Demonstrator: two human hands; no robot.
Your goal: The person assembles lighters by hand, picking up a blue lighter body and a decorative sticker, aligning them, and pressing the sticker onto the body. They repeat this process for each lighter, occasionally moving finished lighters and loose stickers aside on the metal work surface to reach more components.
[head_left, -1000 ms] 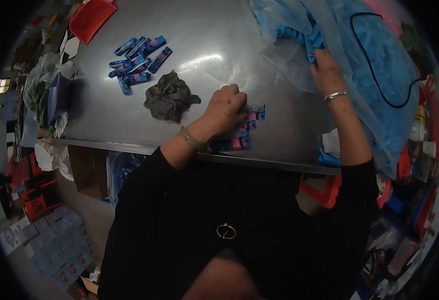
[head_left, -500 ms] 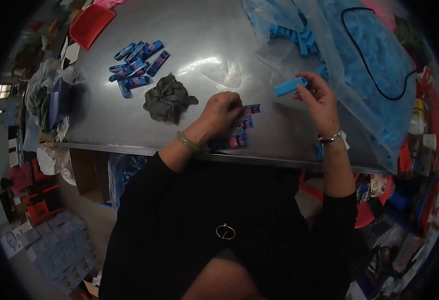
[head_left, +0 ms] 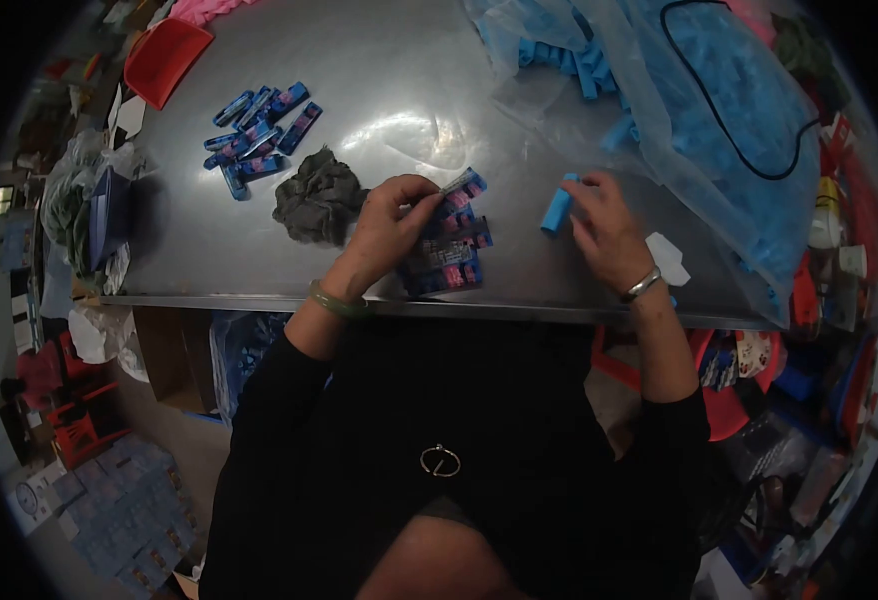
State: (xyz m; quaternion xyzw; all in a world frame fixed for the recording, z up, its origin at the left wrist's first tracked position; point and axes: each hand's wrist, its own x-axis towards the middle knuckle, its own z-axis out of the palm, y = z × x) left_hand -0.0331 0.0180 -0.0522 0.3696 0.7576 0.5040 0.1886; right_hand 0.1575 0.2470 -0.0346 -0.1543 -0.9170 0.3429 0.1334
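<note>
My left hand (head_left: 396, 215) pinches the edge of a small printed wrapper (head_left: 467, 186), blue and pink, lifted at one end. Below it lies a stack of similar printed wrappers (head_left: 449, 262) near the table's front edge. My right hand (head_left: 609, 228) grips a light-blue tube-like piece (head_left: 557, 210) at its upper end, with its long side pointing down toward the table. A gap separates this piece from the wrapper. Left of my left hand sits a crumpled dark grey cloth (head_left: 316, 200).
Several blue-and-pink printed packets (head_left: 259, 135) lie in a pile on the metal table (head_left: 379, 75). A clear plastic bag (head_left: 694, 150) full of light-blue pieces covers the right side. A red dustpan-like scoop (head_left: 167, 60) rests at the far left, and a white scrap (head_left: 667, 260) lies by my right wrist.
My left hand has lifted one end of a wrapper off the stack. My right hand has come lower and to the left, turning the light-blue piece more upright in view.
</note>
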